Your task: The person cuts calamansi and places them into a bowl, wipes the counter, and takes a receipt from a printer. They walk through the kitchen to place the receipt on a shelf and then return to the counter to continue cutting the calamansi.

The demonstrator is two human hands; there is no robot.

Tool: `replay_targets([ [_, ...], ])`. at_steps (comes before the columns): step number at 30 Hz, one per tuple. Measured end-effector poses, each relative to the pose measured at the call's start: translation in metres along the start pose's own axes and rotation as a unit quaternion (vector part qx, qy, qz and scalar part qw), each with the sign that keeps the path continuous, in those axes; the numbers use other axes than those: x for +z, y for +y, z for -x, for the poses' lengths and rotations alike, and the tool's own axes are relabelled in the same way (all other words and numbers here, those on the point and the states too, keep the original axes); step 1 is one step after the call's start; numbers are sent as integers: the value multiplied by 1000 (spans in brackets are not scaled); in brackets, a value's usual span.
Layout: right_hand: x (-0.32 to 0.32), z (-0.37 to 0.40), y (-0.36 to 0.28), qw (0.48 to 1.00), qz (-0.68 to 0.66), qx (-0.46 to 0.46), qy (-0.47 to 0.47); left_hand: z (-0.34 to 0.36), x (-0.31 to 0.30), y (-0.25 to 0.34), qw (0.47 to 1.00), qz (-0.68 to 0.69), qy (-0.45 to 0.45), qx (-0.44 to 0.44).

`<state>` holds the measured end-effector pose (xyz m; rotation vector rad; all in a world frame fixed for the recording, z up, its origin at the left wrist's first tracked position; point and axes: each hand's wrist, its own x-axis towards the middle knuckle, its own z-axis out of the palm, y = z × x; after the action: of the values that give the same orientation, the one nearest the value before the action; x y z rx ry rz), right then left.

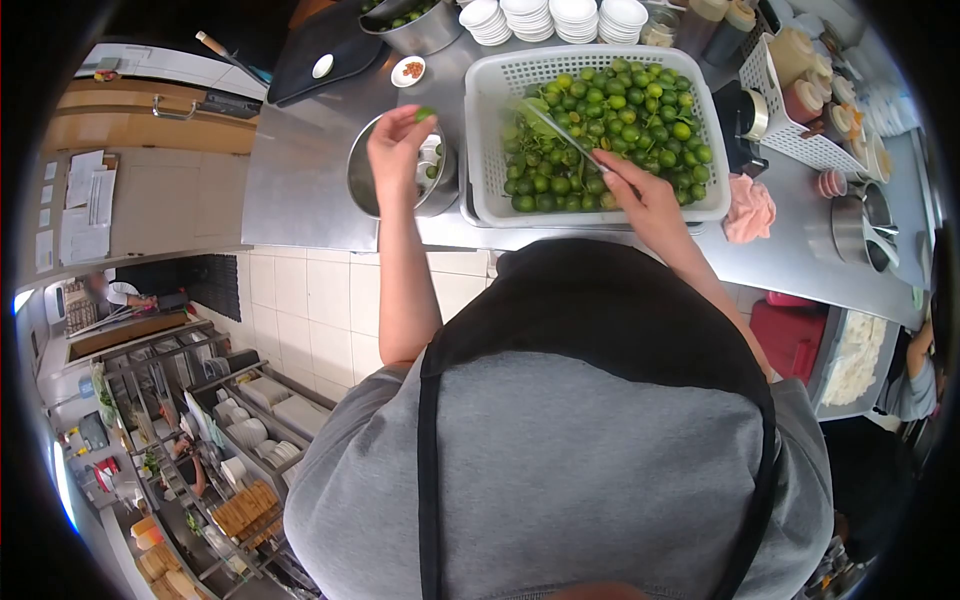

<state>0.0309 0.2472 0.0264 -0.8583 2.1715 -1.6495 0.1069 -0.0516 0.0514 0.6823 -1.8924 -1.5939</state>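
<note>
My left hand (396, 148) is raised over the near side of a steel pot (362, 178), its fingertips pinched on a small green lime (425, 114). Inside the pot I can make out a few limes and something white. My right hand (645, 198) grips a knife (562, 132) by the handle, with the blade slanting up and left above the limes (628, 105). Those limes fill most of a white perforated basket (592, 212). Some leaves and stems lie among them on the left side, partly behind the blade.
Small white dishes (550, 22) stand in stacks behind the basket. A saucer with reddish bits (408, 71) and a black tray (325, 62) sit at the back left. To the right are a pink cloth (750, 208), a bottle crate (800, 140) and metal containers (850, 232).
</note>
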Motion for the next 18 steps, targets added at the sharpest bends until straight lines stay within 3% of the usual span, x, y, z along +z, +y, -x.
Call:
replay_targets([
  [1,-4,0,0,1000,-1,0,-2,-4,-12,-1,974,-220,31,39],
  [2,-8,-1,0,999,14,41,-4,0,-13,0,918,-367,62,139],
  [3,-12,-1,0,996,29,81,-6,4,-11,1,829,-501,90,233],
  [6,-16,-6,-1,994,42,98,-3,17,28,-6,880,-426,-43,203],
  [7,-17,-7,-4,992,55,115,-5,19,48,-15,889,-427,-129,101],
  [8,-15,-8,-3,992,55,115,-4,33,66,-13,858,-467,-189,102],
  [10,-12,-8,-2,998,36,44,33,45,101,-29,846,-449,-237,161],
  [15,-13,-5,-6,998,22,53,29,47,123,-38,851,-408,-240,226],
  [17,-15,-4,-7,998,19,44,38,38,120,-36,944,-196,-249,90],
  [18,-18,-4,-12,996,14,83,23,33,115,-40,964,-87,-246,59],
])
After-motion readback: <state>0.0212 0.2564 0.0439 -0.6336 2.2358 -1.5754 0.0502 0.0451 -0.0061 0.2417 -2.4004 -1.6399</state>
